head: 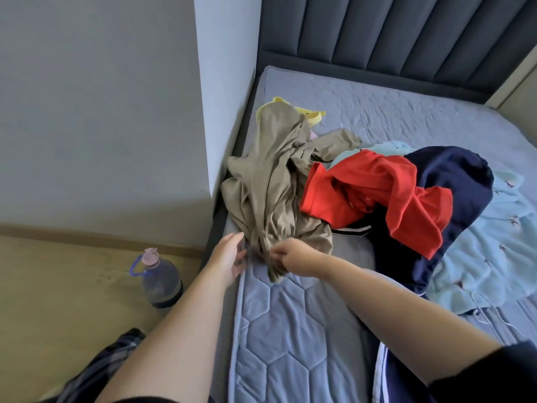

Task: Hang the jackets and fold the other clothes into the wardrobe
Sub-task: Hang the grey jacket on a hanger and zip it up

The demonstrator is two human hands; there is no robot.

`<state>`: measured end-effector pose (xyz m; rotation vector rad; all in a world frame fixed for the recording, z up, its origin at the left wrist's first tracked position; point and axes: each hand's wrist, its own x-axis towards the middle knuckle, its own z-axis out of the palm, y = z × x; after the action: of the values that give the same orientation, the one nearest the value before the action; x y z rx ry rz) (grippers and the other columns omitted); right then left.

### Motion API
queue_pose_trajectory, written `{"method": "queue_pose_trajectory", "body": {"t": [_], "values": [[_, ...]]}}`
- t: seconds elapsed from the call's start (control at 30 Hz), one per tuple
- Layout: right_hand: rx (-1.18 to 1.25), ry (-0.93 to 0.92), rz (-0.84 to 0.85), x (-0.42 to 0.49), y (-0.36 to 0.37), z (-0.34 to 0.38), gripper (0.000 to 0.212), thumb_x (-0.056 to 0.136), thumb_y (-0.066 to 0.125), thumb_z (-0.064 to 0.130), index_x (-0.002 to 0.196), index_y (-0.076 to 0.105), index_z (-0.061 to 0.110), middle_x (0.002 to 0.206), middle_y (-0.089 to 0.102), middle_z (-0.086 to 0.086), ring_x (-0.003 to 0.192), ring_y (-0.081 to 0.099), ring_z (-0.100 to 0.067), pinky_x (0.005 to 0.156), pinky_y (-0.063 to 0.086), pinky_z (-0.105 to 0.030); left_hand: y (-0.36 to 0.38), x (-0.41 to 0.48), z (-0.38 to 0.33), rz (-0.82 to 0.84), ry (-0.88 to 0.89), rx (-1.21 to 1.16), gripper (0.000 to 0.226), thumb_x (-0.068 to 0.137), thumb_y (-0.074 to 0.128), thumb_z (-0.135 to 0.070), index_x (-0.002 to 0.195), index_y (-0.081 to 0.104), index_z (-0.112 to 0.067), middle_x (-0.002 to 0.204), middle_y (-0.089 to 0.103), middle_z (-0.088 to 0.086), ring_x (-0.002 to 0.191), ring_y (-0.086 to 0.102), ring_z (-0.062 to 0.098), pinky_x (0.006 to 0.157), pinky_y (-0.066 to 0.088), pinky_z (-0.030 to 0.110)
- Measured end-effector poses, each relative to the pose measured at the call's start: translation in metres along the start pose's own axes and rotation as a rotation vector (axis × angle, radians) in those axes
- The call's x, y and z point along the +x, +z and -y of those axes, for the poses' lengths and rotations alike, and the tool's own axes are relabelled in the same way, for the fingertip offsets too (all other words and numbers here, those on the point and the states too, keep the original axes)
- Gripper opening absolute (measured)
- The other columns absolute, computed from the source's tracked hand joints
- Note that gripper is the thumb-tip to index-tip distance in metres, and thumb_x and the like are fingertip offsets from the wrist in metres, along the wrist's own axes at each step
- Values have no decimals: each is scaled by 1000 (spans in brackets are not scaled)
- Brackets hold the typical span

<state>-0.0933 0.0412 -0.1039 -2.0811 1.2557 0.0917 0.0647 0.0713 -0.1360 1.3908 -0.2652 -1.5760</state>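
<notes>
Head view, and both arms are out over the near left corner of the mattress [290, 330]. Right hand [293, 258], centre of the frame, has its fingers curled into the lower end of the khaki garment [273, 181], pinching a bunch of the cloth just above the quilted surface. Left hand [229, 257] sits just beside it at the mattress edge, fingers straight and relaxed, holding nothing, touching the piped border. That khaki piece runs in a crumpled strip from the hands up towards the yellow item [308, 113] near the wall corner, hugging the left side of the bed. Right of it, touching, lies the red garment [377, 193], draped over a navy garment [453, 181], and beyond those a pale blue patterned fabric [488, 257] spreads to the right edge of the frame, with a thin wire hanger [482, 308] at its lower border. Bare quilting fills the lower centre, between the arms. Lower left, on the wooden floor [72, 286], stands a water bottle [159, 280], well apart from the bed. Upper right, the padded headboard [392, 39] closes off the far end.
</notes>
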Motion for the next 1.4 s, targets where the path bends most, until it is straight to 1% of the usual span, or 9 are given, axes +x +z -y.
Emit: {"method": "queue_pose_trajectory", "body": {"t": [0.2, 0.33, 0.43, 0.57, 0.77, 1.0, 1.13, 1.3, 1.4], "values": [[-114, -62, 452, -44, -5, 13, 29, 92, 46, 15, 66, 56, 22, 64, 55, 0, 59, 49, -15, 63, 41, -27, 1, -3, 10, 47, 14, 124, 74, 90, 64, -24, 149, 20, -26, 126, 56, 8, 93, 64, 26, 68, 53, 32], [-109, -23, -324, -37, -6, 6, 10, 85, 63, 20, 90, 67, 12, 91, 65, -4, 89, 60, -20, 74, 43, -26, 1, -3, 11, -21, 69, 165, 73, 90, 57, 0, 150, 21, -21, 83, 62, 5, 44, 57, 7, 38, 39, 17], [-39, 86, -626, -19, -21, -6, 62, 76, 76, 31, 129, 50, 12, 128, 48, -11, 120, 42, -27, 99, 35, -32, 5, -7, 10, -32, 57, 135, 58, 94, 50, -6, 147, 29, -19, 85, 60, 3, 50, 59, 12, 38, 40, 17], [209, 229, -359, 4, -18, -10, 104, 75, 74, 14, 153, 5, 26, 138, 43, -14, 124, 47, -28, 100, 42, -34, 3, -12, 10, -2, 30, 129, 42, 97, 47, -13, 139, 44, -19, 103, 59, 5, 74, 58, 15, 56, 41, 26], [-199, 175, -44, -4, 15, -6, 17, 76, 49, 0, 69, 53, 16, 80, 56, -6, 89, 61, -28, 65, 39, -25, -15, 0, 10, -27, 64, 182, 51, 95, 52, -24, 144, 40, -18, 139, 51, 7, 121, 52, 25, 97, 45, 38], [-615, 100, 593, -64, 41, 0, 23, 86, 46, 8, 99, 63, -1, 89, 61, -17, 77, 50, -28, 67, 38, -32, -14, -1, 21, -180, 63, 194, 81, 81, 72, -15, 148, 26, -15, 139, 48, 11, 121, 51, 32, 104, 41, 46], [-416, 161, 284, -58, 24, 4, 23, 82, 46, 5, 93, 67, 6, 96, 64, -13, 87, 57, -29, 65, 43, -25, -12, -14, 15, -321, 58, 267, 7, 85, 55, -3, 92, 56, -2, 82, 54, 9, 68, 49, 22, 61, 40, 29], [-10, 206, -553, -38, 10, -3, 33, 86, 53, 16, 118, 61, 16, 119, 60, -7, 115, 51, -23, 85, 34, -24, -15, -25, 3, -230, 29, 412, 23, 83, 42, 2, 64, 36, -10, 65, 33, 7, 61, 28, 19, 55, 20, 30], [468, 305, -472, -27, 9, 4, 64, 89, 60, 43, 142, 39, 13, 137, 49, -7, 129, 44, -23, 103, 31, -27, -11, -42, 5, 75, 235, 911, 26, 78, 46, 3, 57, 46, -11, 64, 45, 7, 65, 40, 21, 57, 26, 29]]}}
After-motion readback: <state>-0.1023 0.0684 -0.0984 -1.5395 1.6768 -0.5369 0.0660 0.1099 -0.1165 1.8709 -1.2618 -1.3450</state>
